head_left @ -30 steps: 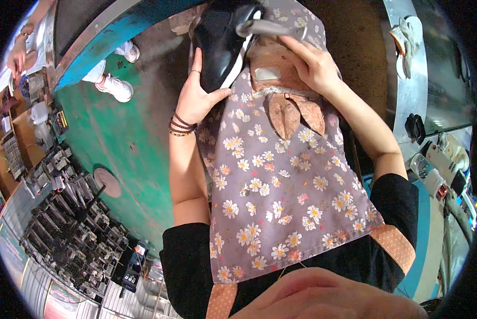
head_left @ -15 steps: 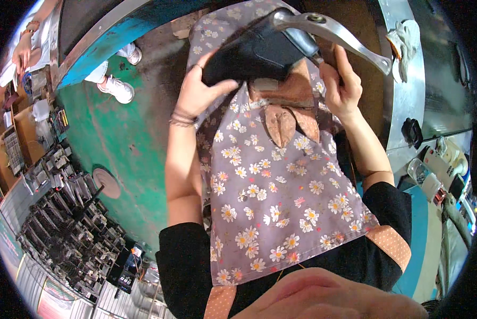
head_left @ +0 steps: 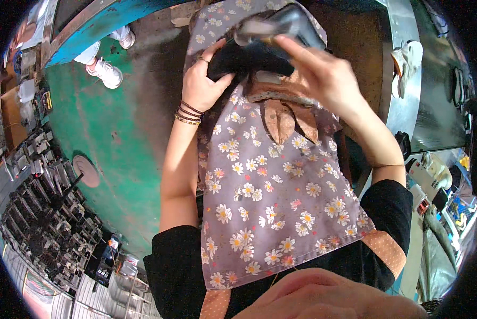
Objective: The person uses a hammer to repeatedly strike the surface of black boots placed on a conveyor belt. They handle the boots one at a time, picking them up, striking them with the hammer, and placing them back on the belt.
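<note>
A black shoe-like piece (head_left: 243, 59) with a smooth surface lies on my lap, over the flowered apron (head_left: 270, 175). My left hand (head_left: 202, 80) grips its left end, thumb on the near side and fingers curling over the far side. Across its top sits a silver metal part (head_left: 262, 32), smeared by motion. My right hand (head_left: 329, 74) is over the right side, its index finger stretched toward the metal part. The other right fingers are blurred or hidden, so whether they hold anything does not show. A glossy dark section (head_left: 302, 26) shows beyond that hand.
Below my right hand a brown tied bow (head_left: 281, 122) lies on the apron. A metal-edged counter (head_left: 408, 106) runs along the right, with a white shoe-like item (head_left: 407, 66) on it. Black metal parts (head_left: 52, 207) fill the lower left. Another person's white shoes (head_left: 108, 73) stand on the green floor (head_left: 116, 138).
My right hand has moved left over the black piece, its index finger now extended. The silver metal part has swung from pointing right to lying toward the left. My left hand keeps its grip.
</note>
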